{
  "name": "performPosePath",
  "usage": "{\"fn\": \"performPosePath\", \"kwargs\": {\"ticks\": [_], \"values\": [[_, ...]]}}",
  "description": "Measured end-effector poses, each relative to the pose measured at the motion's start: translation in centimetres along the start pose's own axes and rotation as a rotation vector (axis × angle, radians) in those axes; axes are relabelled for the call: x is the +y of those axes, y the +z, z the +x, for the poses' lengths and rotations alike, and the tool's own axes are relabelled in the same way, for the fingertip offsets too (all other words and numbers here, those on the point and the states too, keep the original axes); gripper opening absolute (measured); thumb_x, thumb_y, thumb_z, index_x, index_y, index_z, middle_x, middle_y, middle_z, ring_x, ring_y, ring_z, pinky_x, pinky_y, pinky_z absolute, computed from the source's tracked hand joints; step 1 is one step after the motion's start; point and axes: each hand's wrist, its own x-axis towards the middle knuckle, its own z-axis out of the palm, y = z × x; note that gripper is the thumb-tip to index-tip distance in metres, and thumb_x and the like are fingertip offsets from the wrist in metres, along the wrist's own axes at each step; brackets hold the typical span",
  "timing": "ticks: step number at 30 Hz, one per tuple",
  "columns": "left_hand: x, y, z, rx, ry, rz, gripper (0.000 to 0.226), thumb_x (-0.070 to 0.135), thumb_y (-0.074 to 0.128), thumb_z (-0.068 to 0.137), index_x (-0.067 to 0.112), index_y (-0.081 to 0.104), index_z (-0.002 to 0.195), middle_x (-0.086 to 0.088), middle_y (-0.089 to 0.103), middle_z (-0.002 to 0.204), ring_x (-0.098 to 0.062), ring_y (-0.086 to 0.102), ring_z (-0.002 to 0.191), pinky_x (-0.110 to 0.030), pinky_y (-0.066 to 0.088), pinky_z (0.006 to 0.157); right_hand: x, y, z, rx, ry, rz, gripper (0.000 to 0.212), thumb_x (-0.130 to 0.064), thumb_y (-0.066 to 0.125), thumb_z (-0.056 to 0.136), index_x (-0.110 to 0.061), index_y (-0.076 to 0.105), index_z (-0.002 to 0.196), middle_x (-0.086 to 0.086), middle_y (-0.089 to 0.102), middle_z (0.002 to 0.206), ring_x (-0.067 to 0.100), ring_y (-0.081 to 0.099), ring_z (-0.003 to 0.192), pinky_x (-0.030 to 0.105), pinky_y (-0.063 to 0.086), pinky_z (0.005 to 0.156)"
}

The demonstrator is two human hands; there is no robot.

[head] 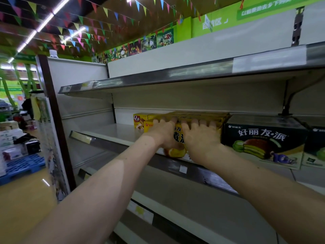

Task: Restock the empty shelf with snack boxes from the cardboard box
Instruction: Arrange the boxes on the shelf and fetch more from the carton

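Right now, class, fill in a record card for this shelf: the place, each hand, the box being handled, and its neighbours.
place: shop aisle, metal shelving
left hand: on the front of the yellow box, fingers curled over its top edge
right hand: on the same box, beside the other hand, fingers over the top
yellow box: on the middle shelf, near its front edge
right neighbour: dark box, close beside
left neighbour: small orange box, further back

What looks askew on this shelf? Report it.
Nothing spilled or damaged. The small yellow Q-branded box sits far back, out of line with the large yellow snack box that left hand and right hand grip up front.
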Motion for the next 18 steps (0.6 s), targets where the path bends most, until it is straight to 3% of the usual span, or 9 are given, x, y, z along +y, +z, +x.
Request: {"fn": "performPosePath", "kwargs": {"ticks": [6,10,12,15,18], "values": [[-0.3,0.4,-0.2,0.036,-0.020,-0.034,0.105,0.051,0.075,0.074,0.026,0.011,0.153,-0.012,0.021,0.155,-0.036,0.012,0.144,-0.049,0.026,0.115,0.2,0.5,0.0,0.036,-0.045,0.021,0.076,-0.027,0.056,0.091,-0.017,0.010,0.151,0.012,0.029,0.149,0.032,0.030,0.134,0.048,0.026,0.106],[0.1,0.4,-1.9,0.094,-0.088,0.032,0.091,0.049,0.072,0.078,0.021,0.023,0.149,-0.013,0.028,0.149,-0.033,0.023,0.140,-0.050,0.033,0.110,0.5,-0.7,-0.1,-0.059,-0.064,0.055,0.078,-0.024,0.060,0.089,-0.014,0.012,0.151,0.014,0.028,0.149,0.034,0.029,0.136,0.051,0.025,0.108],[0.0,0.3,-3.1,0.142,-0.134,0.065,0.081,0.047,0.070,0.082,0.022,0.027,0.146,-0.012,0.032,0.146,-0.033,0.031,0.136,-0.049,0.036,0.106,0.6,-1.0,-0.4,-0.024,-0.125,0.059,0.076,-0.022,0.062,0.088,-0.013,0.018,0.149,0.015,0.030,0.146,0.034,0.030,0.135,0.050,0.026,0.108],[-0.1,-0.2,-5.4,0.160,-0.254,0.157,0.064,0.044,0.062,0.088,0.021,0.033,0.142,-0.011,0.038,0.140,-0.033,0.040,0.129,-0.046,0.036,0.100,0.0,-1.1,-1.1,0.157,-0.270,0.072,0.063,-0.020,0.061,0.087,-0.013,0.032,0.142,0.014,0.035,0.139,0.032,0.035,0.129,0.046,0.029,0.104],[0.5,-0.2,-8.2,0.146,-0.359,0.233,0.047,0.041,0.060,0.090,0.020,0.046,0.131,-0.010,0.047,0.130,-0.032,0.049,0.121,-0.043,0.037,0.097,-0.6,-1.0,-2.0,0.187,-0.404,0.105,0.044,-0.020,0.053,0.090,-0.014,0.045,0.134,0.013,0.043,0.133,0.031,0.039,0.124,0.043,0.030,0.101]]}}
